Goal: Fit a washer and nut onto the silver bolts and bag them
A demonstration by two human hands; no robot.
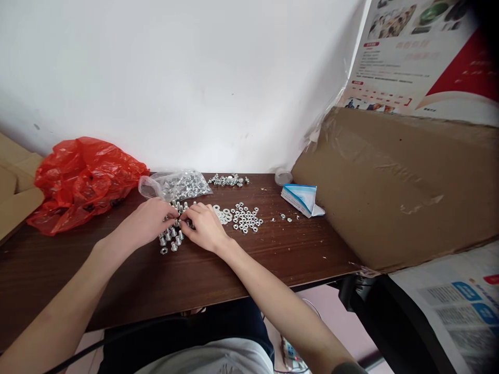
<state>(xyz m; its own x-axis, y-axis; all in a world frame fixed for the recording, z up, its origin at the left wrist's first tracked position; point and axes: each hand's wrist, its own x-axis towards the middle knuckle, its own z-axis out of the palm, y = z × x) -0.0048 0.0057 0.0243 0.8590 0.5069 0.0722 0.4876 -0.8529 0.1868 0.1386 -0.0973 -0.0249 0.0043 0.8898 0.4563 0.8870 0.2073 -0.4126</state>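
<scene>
Wall: plain white wall (187,83), marked by a few smudges, rising behind the bench.
Bench: dark brown wood-grain bench (156,291), its rear edge along the wall.
Left hand: left hand (154,221), fingers bent and drawn together over the bolts; whether a part is pinched at the tips cannot be told.
Right hand: right hand (205,226), curled, thumb and fingertips meeting those of the left; its grip is likewise too small to tell.
Bolts: group of silvery bolts (173,246) beneath and in front of the hands, several standing on their heads.
Single nut: one hex nut (163,250) at the near left edge of this group.
Washers: flat washers (223,215) overlapping just right of the right hand.
Nuts: cluster of hex nuts (246,221), mostly one layer, right of the washers.
Rear hardware: clear bag (187,185) of small metal parts behind the hands; beside it, a loose heap of metal fasteners (230,180) near the wall.
Left side: crumpled red plastic bag (86,179) beside a cardboard box (17,182).
Right side: round clear container (283,176), blue-and-white packet (300,198) and, bordering the bench, a large cardboard panel (397,182) below a printed sheet (405,57).
</scene>
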